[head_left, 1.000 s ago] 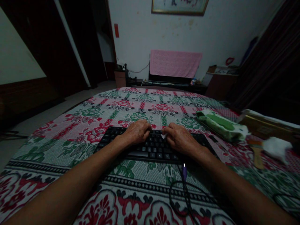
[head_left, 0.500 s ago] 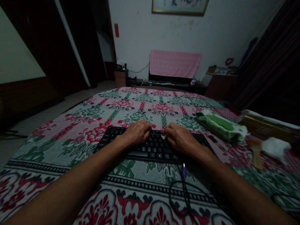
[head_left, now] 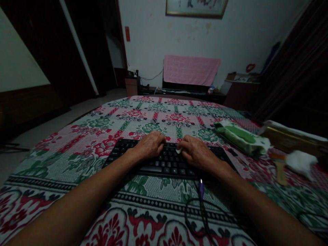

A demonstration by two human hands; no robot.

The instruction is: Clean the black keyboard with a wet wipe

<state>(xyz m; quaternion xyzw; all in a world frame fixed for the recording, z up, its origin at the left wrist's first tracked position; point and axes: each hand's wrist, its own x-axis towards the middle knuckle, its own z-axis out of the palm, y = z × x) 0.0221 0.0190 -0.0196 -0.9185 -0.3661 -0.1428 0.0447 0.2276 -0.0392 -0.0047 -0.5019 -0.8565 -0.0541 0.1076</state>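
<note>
A black keyboard lies on the patterned cloth in front of me. My left hand rests over its left-middle part, fingers curled down at the far edge and closed on it. Over the right part is my right hand, its fingers pinched around a small white wipe that touches the keys. Most of the wipe is hidden under the fingers. A cable with a purple plug lies looped on the cloth, near the keyboard's front edge.
To the right are a green-and-white wipes packet, a wooden-handled brush, a crumpled white tissue and a gold box. A small black object sits beside the keyboard. Beyond the bed stands a screen under a pink towel.
Almost nothing differs. My right hand and the white wipe have shifted very slightly on the keys; my left hand and the keyboard stay put.
</note>
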